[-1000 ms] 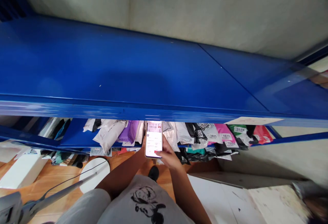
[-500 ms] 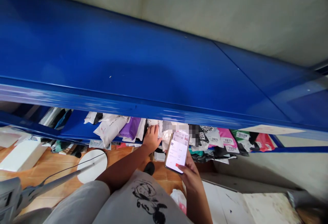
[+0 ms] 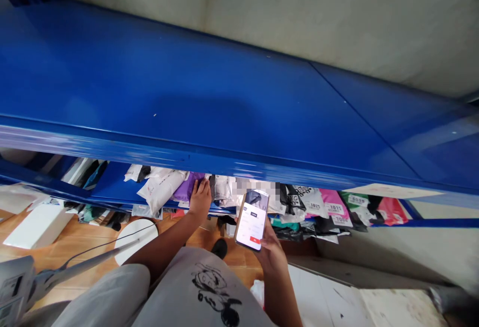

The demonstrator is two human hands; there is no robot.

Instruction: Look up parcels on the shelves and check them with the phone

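Note:
My right hand holds a smartphone upright in front of the shelf, its screen lit toward me. The thumb lies near a red button low on the screen. My left hand reaches to the shelf, fingers apart, resting at the right side of a purple parcel bag. Just left of that bag is a plump white parcel bag. White and clear bags lie to the right of my left hand, partly behind the phone.
A blue shelf board spans the view above the parcels. To the right lie a grey bag labelled 1025, a pink bag and a red bag. A white round base and a white box stand on the floor at left.
My left hand has moved left along the parcels to the purple bag. The phone has shifted slightly left and down, and its screen now shows a dark picture at the top.

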